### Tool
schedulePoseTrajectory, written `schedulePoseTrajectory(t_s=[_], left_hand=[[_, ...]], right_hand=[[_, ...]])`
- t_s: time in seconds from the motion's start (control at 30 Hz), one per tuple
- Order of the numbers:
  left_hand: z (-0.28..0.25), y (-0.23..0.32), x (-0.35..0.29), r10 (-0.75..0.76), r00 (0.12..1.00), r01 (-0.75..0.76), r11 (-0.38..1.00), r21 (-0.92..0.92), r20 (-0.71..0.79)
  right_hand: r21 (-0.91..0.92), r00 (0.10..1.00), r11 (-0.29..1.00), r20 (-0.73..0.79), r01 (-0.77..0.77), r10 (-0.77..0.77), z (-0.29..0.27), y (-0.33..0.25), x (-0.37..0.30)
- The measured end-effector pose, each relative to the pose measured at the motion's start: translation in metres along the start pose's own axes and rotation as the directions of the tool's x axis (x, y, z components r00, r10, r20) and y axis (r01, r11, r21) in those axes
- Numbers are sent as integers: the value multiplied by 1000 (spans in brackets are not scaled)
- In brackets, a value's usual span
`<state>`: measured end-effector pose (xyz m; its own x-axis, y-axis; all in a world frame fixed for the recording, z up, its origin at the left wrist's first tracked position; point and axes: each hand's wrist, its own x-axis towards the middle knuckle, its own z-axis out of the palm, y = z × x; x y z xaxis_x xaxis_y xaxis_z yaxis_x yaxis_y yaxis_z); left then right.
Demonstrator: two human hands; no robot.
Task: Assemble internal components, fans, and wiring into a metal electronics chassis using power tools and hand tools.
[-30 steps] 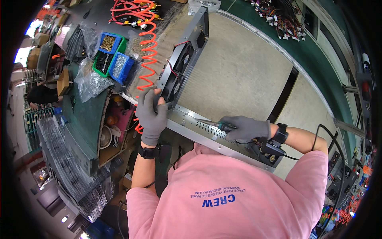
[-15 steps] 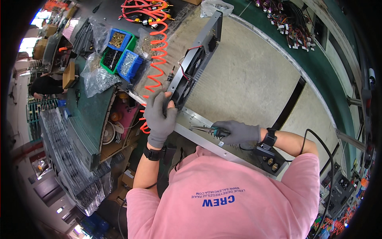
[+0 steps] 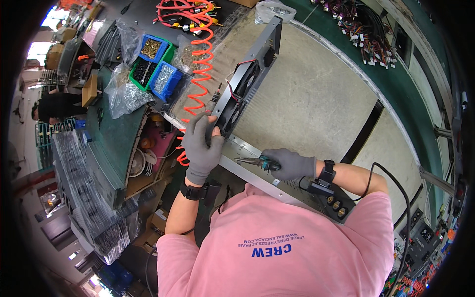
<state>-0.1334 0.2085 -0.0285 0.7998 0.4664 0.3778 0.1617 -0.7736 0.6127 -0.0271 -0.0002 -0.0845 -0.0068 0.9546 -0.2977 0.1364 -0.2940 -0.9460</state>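
Observation:
A metal chassis (image 3: 275,184) with raised side panels lies on the bench in front of me. My left hand (image 3: 202,148), in a grey glove, grips its near left corner, fingers bent over the side panel beside a black fan (image 3: 230,118). Along that panel runs a second fan with red and dark wires. My right hand (image 3: 293,165), also gloved, is closed around needle-nose pliers (image 3: 253,161) with teal and black handles. Their tips point left, over the chassis's near edge. Several brass fittings (image 3: 336,204) sit at its near right end.
An orange coiled hose (image 3: 199,76) hangs left of the chassis, by an upright tool (image 3: 213,101). Blue and green bins (image 3: 166,80) of screws and plastic bags stand beyond it. Wire bundles (image 3: 363,34) lie at the far right. Someone in dark clothes (image 3: 59,106) is far left.
My right hand and the pliers have shifted slightly left, toward my left hand. My left hand keeps its hold on the corner. The view has turned a little.

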Motion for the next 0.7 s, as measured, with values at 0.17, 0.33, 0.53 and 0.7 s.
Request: schedulePoseTrajectory(t_s=[0.17,0.33,0.53,0.7], left_hand=[[-1,-2,-1,9,1000,-9,1000,20,9],[-1,-2,-1,0,1000,-1,1000,30,10],[0,-2,0,10,1000,-10,1000,30,15],[-2,2,0,-8,999,7,999,44,33]], right_hand=[[-33,989,990,57,-137,139,-7,-16,-5],[-76,964,969,109,-235,242,-19,-39,-9],[-103,934,940,121,-325,336,-25,-55,-11],[-85,897,909,147,-409,418,-32,-76,-14]])
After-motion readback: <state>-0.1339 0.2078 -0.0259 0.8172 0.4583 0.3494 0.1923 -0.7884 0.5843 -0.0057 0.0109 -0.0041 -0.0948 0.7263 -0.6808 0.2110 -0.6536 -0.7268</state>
